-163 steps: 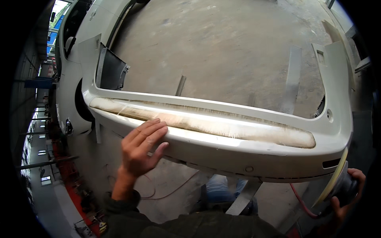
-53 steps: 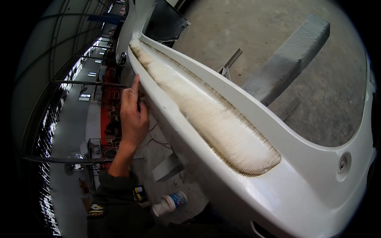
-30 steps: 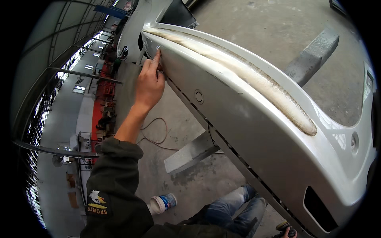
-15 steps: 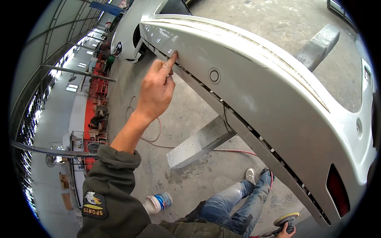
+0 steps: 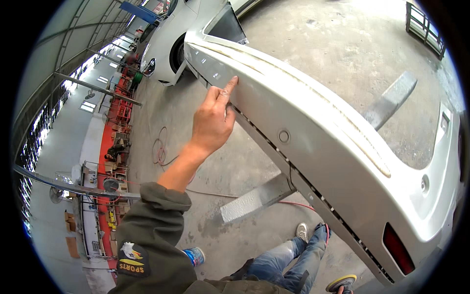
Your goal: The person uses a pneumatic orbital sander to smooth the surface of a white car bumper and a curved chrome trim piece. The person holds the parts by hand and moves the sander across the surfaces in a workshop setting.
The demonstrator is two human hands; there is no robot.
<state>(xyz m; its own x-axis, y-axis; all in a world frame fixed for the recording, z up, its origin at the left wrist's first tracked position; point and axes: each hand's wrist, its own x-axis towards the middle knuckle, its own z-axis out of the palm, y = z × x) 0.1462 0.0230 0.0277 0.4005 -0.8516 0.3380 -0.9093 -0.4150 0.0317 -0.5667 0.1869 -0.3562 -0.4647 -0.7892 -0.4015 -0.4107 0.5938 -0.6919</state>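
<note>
A long silver-white car bumper (image 5: 313, 147) runs slantwise from upper left to lower right, with a round sensor disc (image 5: 284, 135) in its face and a dark red reflector (image 5: 397, 249) near its right end. My left hand (image 5: 213, 120) reaches to its far left part; the stretched index fingertip touches the painted surface, the other fingers are curled, and nothing is held. At the bottom edge, my right hand (image 5: 341, 290) grips a power sander (image 5: 341, 282) with a round yellow-edged pad, away from the bumper. Most of that hand is cut off.
Grey stand beams (image 5: 257, 200) stick out under the bumper. A red hose (image 5: 298, 203) lies on the concrete floor near my legs. A blue-labelled bucket (image 5: 195, 256) is partly behind my sleeve. A white car (image 5: 164, 54) stands far left, and a dark metal frame (image 5: 425, 29) far right.
The view has shifted, so the bumper sits lower in it. My left fingertip stays at about the same place on the bumper. The sander and right hand are now lower, more cut off.
</note>
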